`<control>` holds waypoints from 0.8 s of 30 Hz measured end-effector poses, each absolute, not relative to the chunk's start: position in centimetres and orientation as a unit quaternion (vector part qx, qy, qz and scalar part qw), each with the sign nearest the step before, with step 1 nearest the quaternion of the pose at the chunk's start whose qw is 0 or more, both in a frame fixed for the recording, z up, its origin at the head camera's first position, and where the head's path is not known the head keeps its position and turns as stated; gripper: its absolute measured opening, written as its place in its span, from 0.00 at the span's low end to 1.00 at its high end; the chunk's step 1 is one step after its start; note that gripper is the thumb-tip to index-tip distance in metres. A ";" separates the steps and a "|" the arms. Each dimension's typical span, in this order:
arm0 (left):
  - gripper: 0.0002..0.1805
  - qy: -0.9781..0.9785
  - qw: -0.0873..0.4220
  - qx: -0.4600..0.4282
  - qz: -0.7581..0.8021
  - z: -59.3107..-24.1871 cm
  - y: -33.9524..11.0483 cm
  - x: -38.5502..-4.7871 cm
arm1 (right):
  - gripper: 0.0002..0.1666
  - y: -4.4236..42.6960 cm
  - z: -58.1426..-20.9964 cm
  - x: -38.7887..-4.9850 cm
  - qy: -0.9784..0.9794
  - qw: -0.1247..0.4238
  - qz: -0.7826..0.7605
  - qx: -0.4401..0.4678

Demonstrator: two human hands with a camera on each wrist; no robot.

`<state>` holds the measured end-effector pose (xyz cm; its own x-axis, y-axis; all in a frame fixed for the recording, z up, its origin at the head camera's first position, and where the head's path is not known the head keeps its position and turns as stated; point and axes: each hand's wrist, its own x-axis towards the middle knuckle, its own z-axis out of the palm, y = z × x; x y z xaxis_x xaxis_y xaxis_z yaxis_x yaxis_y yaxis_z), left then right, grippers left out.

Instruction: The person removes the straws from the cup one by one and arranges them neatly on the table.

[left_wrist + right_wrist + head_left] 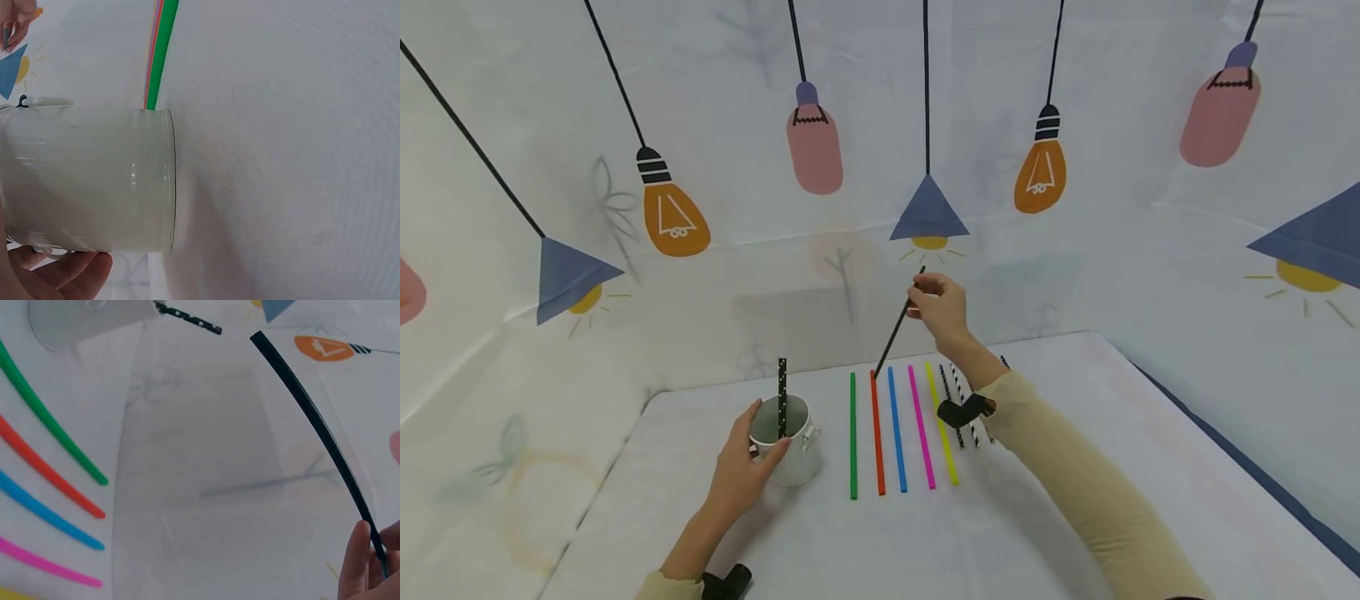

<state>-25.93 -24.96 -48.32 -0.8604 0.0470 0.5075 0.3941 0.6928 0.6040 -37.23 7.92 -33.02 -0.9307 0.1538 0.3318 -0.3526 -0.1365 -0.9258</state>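
Observation:
A white mug (797, 468) stands on the table, and my left hand (743, 467) grips it with the thumb at the near rim and fingers round the far left side. A black straw with white dots (782, 387) leans upright in it. My right hand (943, 310) pinches a plain black straw (895, 332) near its upper end, in the air above the far ends of the laid-out straws. The right wrist view shows that black straw (319, 425) at full length. In the left wrist view the mug (87, 181) hides much of the left hand.
Right of the mug lie a green straw (853, 436), a red straw (877, 437), a blue straw (897, 433), a pink straw (922, 429) and a yellow straw (942, 425). Several black-and-white patterned straws (951, 408) lie beyond, partly under my right forearm. A lamp-printed wall sheet (865, 267) rises behind.

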 end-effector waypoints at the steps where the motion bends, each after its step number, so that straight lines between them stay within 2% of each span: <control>1: 0.43 -0.891 0.230 -0.123 -0.371 -48.4 -25.0 -25.9 | 0.16 8.7 -33.2 -37.3 -0.642 0.158 0.747 0.069; 6: 0.43 -0.893 0.222 -0.119 -0.372 -48.5 -25.1 -25.8 | 0.21 11.9 -34.5 -37.5 -0.671 0.128 0.730 0.037; 15: 0.43 -0.892 0.221 -0.123 -0.374 -48.3 -25.1 -26.0 | 0.24 17.1 -36.9 -38.0 -0.722 0.096 0.685 0.011; 24: 0.43 -0.889 0.236 -0.133 -0.370 -48.1 -25.1 -26.1 | 0.26 22.8 -39.1 -38.3 -0.753 0.094 0.651 -0.005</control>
<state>-26.08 -25.05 -48.06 -0.8532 0.0614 0.5180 0.4106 0.6915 0.5944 -38.25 22.77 -39.11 -0.9823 0.1301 0.1349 -0.1148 0.1517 -0.9817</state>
